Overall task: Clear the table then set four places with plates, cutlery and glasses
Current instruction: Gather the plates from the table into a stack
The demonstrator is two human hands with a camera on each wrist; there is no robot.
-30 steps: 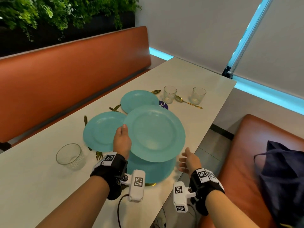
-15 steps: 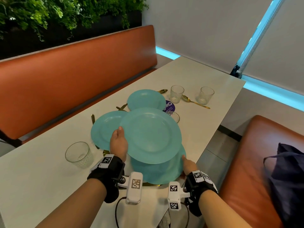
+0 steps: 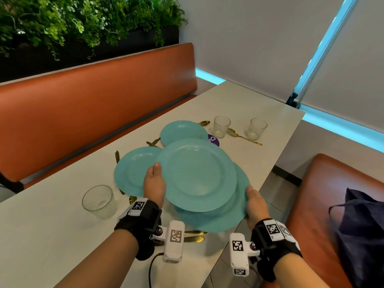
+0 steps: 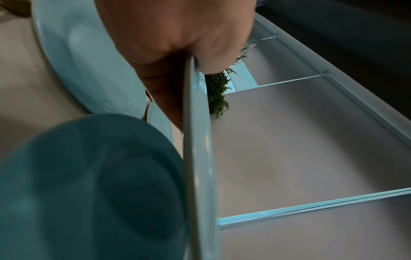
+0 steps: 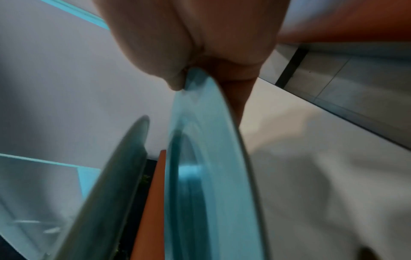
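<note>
My left hand [image 3: 154, 179] grips the left rim of a teal plate [image 3: 197, 173], held level above the table; the left wrist view shows thumb over and fingers under its edge [image 4: 195, 105]. Beneath it, a second teal plate [image 3: 232, 213] sits near the table's right edge, and my right hand [image 3: 254, 201] pinches its right rim [image 5: 200, 123]. Two more teal plates lie on the table, one to the left [image 3: 133, 171], one farther back [image 3: 182, 132]. Gold cutlery [image 3: 194, 235] pokes out under the near plate.
A glass [image 3: 99, 201] stands near left; two glasses [image 3: 222, 126] [image 3: 257, 128] and a gold spoon [image 3: 244, 137] sit at the far end by a purple coaster [image 3: 214, 140]. Orange benches flank the white table [image 3: 41, 235]. A dark bag [image 3: 361, 229] lies on the right bench.
My right hand moved in from off the table's edge and took hold of the lower plate's right rim. The left hand kept the upper plate raised, shifting slightly left.
</note>
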